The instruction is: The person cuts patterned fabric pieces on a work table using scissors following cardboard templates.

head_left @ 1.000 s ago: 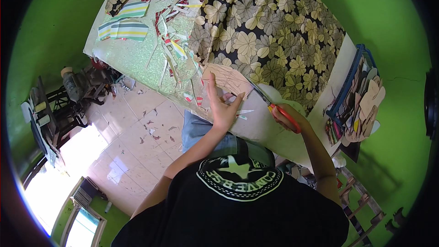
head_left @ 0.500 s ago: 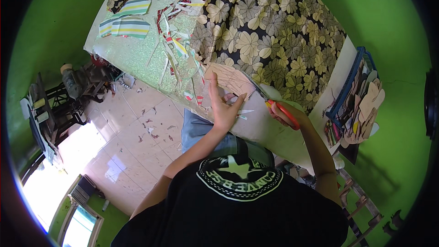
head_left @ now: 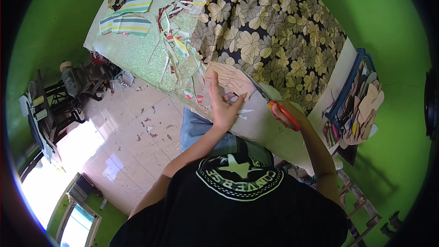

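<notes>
My right hand (head_left: pixel 284 114) is wrapped round the red handles of a pair of scissors (head_left: pixel 296 125). The blades point up and left, at the edge of a flower-patterned fabric (head_left: pixel 274 32) in black and cream. Beside the blades lies a tan pattern piece (head_left: pixel 228 78) with lines across it, on the fabric's near corner. My left hand (head_left: pixel 224 110) holds this piece at its near edge, thumb on the right and one finger stretched up along its left side. The other fingers are partly hidden under the edge.
Striped pieces (head_left: pixel 131 26) and many thin offcuts (head_left: pixel 171 48) cover the left of the table (head_left: pixel 137 61). At the right edge stands a blue basket (head_left: pixel 350 84) beside a pile of tan pattern pieces (head_left: pixel 368 103). A dark machine (head_left: pixel 59 105) is at far left; scraps litter the tiled floor (head_left: pixel 137 155).
My right hand and the scissors have shifted very slightly. The left hand and the pattern piece stay nearly in place.
</notes>
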{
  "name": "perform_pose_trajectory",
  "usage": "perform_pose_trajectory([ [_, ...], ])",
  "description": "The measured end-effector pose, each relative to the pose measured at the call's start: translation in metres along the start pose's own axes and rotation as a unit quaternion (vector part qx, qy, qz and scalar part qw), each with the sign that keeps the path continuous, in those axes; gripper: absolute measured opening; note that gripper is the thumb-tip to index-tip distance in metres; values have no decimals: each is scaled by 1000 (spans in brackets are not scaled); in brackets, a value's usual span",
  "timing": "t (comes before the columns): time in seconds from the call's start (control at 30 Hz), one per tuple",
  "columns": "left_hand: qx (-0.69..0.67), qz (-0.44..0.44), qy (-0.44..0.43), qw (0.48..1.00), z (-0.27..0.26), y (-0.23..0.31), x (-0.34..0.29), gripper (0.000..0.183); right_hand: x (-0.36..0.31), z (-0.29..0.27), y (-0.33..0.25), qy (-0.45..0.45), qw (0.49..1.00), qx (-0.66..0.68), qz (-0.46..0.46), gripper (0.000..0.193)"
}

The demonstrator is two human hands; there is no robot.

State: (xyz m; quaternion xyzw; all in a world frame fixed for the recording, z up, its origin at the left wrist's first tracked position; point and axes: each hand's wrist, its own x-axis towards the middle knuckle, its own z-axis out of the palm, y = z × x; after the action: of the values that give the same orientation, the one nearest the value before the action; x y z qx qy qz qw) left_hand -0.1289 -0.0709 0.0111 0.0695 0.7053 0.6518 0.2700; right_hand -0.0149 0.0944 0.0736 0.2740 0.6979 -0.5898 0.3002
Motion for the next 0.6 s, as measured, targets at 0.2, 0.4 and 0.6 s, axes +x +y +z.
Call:
perform_pose_trajectory([
  [0.2, -8, 22, 3, 1000, 0, -1, 1, 92, 1, -2, -1, -10, 1000, 8, 10, 46],
  [0.4, -11, 14, -9, 1000, 0, 3, -1, 92, 6, -10, 10, -54, 997, 36, 42, 47],
  [0.6, -13, 10, -21, 1000, -1, 0, -1, 92, 10, -12, 5, -57, 996, 17, 67, 47],
])
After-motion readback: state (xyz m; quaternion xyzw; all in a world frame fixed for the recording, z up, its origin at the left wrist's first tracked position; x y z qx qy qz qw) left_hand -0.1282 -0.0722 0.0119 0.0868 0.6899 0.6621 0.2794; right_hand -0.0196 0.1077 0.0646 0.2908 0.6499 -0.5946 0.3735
